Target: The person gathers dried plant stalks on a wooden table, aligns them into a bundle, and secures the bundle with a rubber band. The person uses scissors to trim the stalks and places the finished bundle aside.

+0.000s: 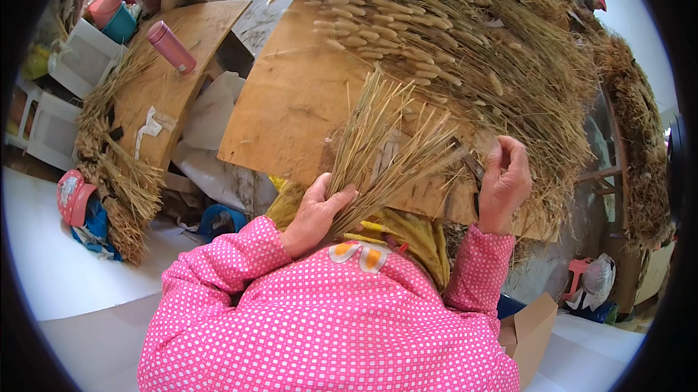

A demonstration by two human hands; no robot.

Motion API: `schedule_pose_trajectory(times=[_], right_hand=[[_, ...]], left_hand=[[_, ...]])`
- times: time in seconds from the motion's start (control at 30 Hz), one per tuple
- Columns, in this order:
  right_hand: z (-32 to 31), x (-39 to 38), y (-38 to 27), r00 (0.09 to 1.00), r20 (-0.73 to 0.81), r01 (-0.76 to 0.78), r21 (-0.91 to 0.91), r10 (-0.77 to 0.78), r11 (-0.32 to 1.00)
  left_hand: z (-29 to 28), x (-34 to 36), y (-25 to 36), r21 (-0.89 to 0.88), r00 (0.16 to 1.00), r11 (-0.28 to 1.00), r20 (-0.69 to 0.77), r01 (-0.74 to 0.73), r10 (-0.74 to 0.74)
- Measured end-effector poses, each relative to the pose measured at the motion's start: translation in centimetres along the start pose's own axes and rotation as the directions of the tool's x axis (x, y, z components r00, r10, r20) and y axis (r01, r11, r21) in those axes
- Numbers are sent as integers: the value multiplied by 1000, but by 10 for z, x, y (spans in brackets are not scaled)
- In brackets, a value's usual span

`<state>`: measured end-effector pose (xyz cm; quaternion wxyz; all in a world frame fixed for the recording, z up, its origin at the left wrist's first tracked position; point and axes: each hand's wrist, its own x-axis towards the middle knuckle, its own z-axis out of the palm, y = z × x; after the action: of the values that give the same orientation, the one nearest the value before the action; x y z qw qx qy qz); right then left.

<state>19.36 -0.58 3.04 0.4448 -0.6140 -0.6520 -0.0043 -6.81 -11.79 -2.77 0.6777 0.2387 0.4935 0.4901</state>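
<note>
Currently my left grip [314, 215] is closed round a bundle of dry stems [385, 137], thumb across the top, over the near edge of the bench [276, 101]. My right grip [505, 182] is curled and raised toward the bench's near right corner; whether it pinches a stalk, I cannot tell.

Handling (my judgement): the left hold is best low and firm against slipping, yet light, since straw this dry probably snaps. The free ends splay in two fans; levelling them parallel would tidy the bunch.

Materials: stems thin, stiff-looking, straw yellow with some green; no fluffy heads visible on them. A heap of dried grass [472, 65] covers the bench's far right: pale oval heads toward the far edge, tangled stalks toward the right edge. Bench top brown wood; a dark narrow strip [471, 164] by its near edge, kind unclear.
</note>
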Motion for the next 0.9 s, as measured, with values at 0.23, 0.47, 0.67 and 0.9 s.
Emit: schedule_pose_trajectory(times=[0.23, 0.47, 0.67, 0.9], right_hand=[[3, -34, -58, 870, 333, 302, 226, -364, 926], [53, -38, -42, 695, 716, -420, 473, -60, 775], [43, -35, -17, 643, 763, -722, 572, 72, 391], [23, 4, 13, 893, 218, -400, 787, 394, 470]], left_hand=[[8, 1, -4, -49, 998, 997, 9, -57, 58], [-1, 3, -2, 7, 999, 1000, 46, 17, -18], [-5, 11, -13, -49, 998, 998, 32, -47, 48], [-9, 11, -19, 4, 995, 995, 24, -98, 98]])
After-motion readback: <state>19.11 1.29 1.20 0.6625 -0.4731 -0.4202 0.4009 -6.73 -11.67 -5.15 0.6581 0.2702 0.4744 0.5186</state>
